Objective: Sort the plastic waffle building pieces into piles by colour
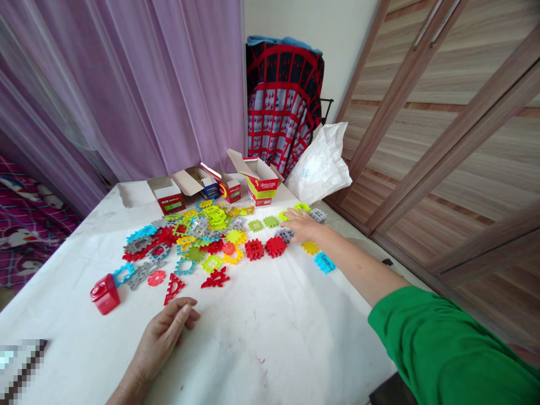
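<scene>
Toward the right end of a spread of plastic interlocking pieces, my right hand [304, 226] reaches out with fingers extended. A grey notched piece [287, 235] lies under or against its fingertips, and lime-green ring pieces [302, 207] sit just beyond. Whether the fingers touch them I cannot tell. Left of this hand are two red square blocks [275, 246]. My left hand [171, 326] rests on the white tabletop, loosely curled, with nothing visible in it. Just beyond it lie a red triangular piece [173, 288] and another red triangle [215, 277].
A mixed heap of colourful pieces [196, 230] covers the table's middle. Behind it stand open cartons [262, 185] and a white plastic bag [323, 166]. A red container [105, 295] sits at left. Yellow [310, 247] and blue blocks [324, 262] lie near my right forearm.
</scene>
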`<action>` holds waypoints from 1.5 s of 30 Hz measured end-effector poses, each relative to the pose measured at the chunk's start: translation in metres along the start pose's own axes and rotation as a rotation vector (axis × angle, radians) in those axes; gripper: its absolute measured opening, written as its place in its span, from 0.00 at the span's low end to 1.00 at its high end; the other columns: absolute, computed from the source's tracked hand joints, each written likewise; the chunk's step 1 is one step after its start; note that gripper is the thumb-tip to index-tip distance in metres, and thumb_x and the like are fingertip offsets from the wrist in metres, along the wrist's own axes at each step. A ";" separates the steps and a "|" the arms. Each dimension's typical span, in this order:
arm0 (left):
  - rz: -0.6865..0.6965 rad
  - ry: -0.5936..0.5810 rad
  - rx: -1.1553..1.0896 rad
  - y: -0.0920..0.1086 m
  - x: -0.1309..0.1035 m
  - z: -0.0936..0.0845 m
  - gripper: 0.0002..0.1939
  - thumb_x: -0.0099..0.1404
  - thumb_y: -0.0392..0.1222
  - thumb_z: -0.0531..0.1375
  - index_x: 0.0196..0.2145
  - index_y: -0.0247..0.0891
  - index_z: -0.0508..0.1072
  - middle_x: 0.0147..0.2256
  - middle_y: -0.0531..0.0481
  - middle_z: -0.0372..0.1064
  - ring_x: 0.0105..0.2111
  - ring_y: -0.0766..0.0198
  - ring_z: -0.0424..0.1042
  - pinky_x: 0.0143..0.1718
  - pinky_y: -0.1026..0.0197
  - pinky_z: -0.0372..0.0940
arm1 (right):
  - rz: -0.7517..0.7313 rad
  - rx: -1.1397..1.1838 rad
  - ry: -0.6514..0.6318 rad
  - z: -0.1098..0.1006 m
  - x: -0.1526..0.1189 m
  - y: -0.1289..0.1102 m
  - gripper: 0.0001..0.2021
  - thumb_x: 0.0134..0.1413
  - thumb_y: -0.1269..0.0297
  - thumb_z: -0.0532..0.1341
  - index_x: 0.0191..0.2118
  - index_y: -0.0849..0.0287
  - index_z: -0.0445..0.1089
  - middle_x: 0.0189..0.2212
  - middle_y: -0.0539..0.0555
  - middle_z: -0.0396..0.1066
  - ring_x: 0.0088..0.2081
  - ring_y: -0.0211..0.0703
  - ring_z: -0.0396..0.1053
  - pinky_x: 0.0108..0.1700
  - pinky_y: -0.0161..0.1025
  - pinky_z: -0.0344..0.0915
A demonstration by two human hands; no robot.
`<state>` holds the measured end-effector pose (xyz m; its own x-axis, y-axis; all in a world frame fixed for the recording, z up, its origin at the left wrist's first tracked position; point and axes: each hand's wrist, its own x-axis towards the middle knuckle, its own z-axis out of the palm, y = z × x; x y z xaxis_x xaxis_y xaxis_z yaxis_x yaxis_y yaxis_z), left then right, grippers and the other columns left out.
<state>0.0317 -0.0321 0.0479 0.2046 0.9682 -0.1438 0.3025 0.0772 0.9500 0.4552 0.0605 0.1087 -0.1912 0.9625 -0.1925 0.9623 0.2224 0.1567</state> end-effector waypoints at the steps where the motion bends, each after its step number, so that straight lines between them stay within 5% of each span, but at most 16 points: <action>1: -0.002 -0.005 -0.003 -0.001 0.000 0.000 0.31 0.53 0.70 0.59 0.37 0.38 0.75 0.28 0.46 0.75 0.26 0.61 0.72 0.18 0.65 0.63 | 0.008 0.000 0.005 -0.002 -0.002 0.000 0.30 0.44 0.65 0.68 0.57 0.52 0.68 0.66 0.60 0.51 0.68 0.61 0.42 0.64 0.62 0.41; 7: -0.017 0.012 -0.063 0.001 0.001 0.002 0.31 0.52 0.70 0.60 0.36 0.37 0.74 0.27 0.46 0.75 0.24 0.63 0.71 0.17 0.66 0.61 | -0.022 0.041 0.191 -0.019 -0.006 -0.023 0.24 0.51 0.66 0.63 0.56 0.53 0.69 0.64 0.60 0.56 0.67 0.58 0.45 0.63 0.58 0.43; 13: 0.009 0.166 -0.163 0.003 0.008 0.004 0.31 0.51 0.70 0.59 0.33 0.36 0.71 0.24 0.49 0.72 0.21 0.66 0.68 0.16 0.68 0.58 | -0.229 0.160 0.307 -0.028 0.009 -0.097 0.15 0.56 0.63 0.60 0.50 0.50 0.74 0.58 0.55 0.66 0.61 0.51 0.57 0.59 0.50 0.51; 20: 0.046 0.321 -0.252 -0.002 0.020 0.000 0.28 0.53 0.68 0.59 0.30 0.36 0.70 0.21 0.52 0.68 0.18 0.69 0.63 0.14 0.69 0.53 | -0.304 0.278 0.323 -0.018 0.043 -0.175 0.14 0.59 0.63 0.57 0.48 0.50 0.74 0.52 0.53 0.72 0.53 0.49 0.66 0.55 0.45 0.58; 25: 0.052 0.305 -0.287 -0.004 0.025 -0.001 0.29 0.51 0.69 0.60 0.29 0.36 0.70 0.20 0.52 0.68 0.17 0.70 0.63 0.13 0.70 0.53 | -0.125 0.357 0.340 -0.017 0.073 -0.187 0.21 0.59 0.60 0.58 0.58 0.54 0.66 0.57 0.56 0.67 0.56 0.49 0.65 0.57 0.44 0.59; 30: 0.061 0.280 -0.311 -0.004 0.025 0.000 0.28 0.52 0.68 0.60 0.28 0.37 0.70 0.20 0.53 0.68 0.17 0.70 0.63 0.14 0.70 0.52 | -0.001 0.346 0.217 -0.020 0.089 -0.197 0.24 0.62 0.52 0.55 0.60 0.56 0.63 0.57 0.61 0.67 0.56 0.53 0.65 0.55 0.47 0.62; 34: 0.064 0.271 -0.314 -0.004 0.024 0.000 0.27 0.52 0.68 0.59 0.27 0.37 0.69 0.19 0.53 0.68 0.17 0.70 0.63 0.14 0.69 0.52 | -0.088 0.328 0.222 -0.016 0.078 -0.219 0.23 0.60 0.53 0.56 0.58 0.53 0.65 0.57 0.59 0.67 0.57 0.54 0.64 0.55 0.50 0.61; 39: 0.053 0.265 -0.343 -0.005 0.025 0.000 0.27 0.52 0.68 0.60 0.28 0.37 0.70 0.19 0.53 0.68 0.17 0.70 0.63 0.14 0.69 0.52 | -0.216 0.397 0.400 0.007 0.051 -0.243 0.19 0.59 0.61 0.57 0.57 0.50 0.67 0.58 0.54 0.66 0.59 0.49 0.61 0.59 0.48 0.57; 45: 0.051 0.261 -0.333 -0.004 0.023 0.000 0.27 0.52 0.68 0.59 0.28 0.37 0.71 0.19 0.52 0.69 0.17 0.70 0.63 0.14 0.68 0.52 | -0.079 0.471 0.540 0.036 0.029 -0.250 0.13 0.60 0.68 0.54 0.46 0.50 0.73 0.49 0.53 0.73 0.53 0.49 0.66 0.56 0.45 0.60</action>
<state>0.0354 -0.0097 0.0407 -0.0441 0.9972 -0.0597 -0.0282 0.0585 0.9979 0.2163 0.0269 0.0295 -0.2154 0.9159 0.3387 0.8997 0.3210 -0.2958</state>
